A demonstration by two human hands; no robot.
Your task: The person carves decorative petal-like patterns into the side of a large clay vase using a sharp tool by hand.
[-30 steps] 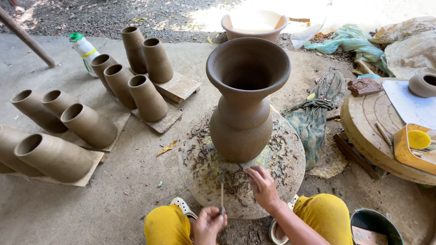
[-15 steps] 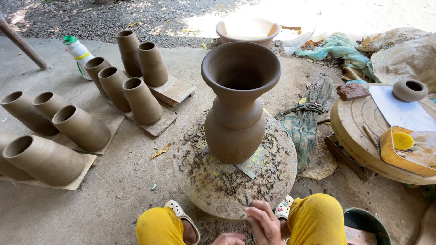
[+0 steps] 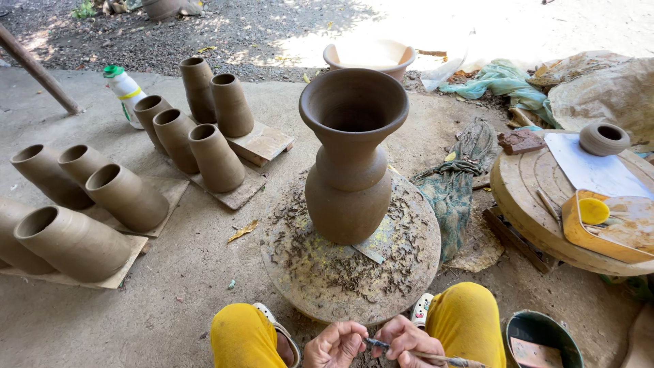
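A thin tool, a slim stick with a dark tip, lies across the bottom edge of the view, pinched between both hands just in front of the knees in yellow trousers. The left hand curls its fingers around the dark tip end, and the right hand closes narrowly on the shaft, which runs out past it to the right. Both hands sit close together, touching or nearly so, below the near rim of the wheel, a round disc strewn with clay shavings. A tall brown vase with a flared mouth stands upright at the middle of the wheel, well apart from the hands and the tool. To the left, tapered clay tubes stand on boards, and others lie tilted on their sides near the left edge. A white bottle with a green cap stands behind them. To the right, a green cloth lies on the ground beside a round wooden table carrying a small clay pot and a yellow tray. A dark bucket sits by the right knee.
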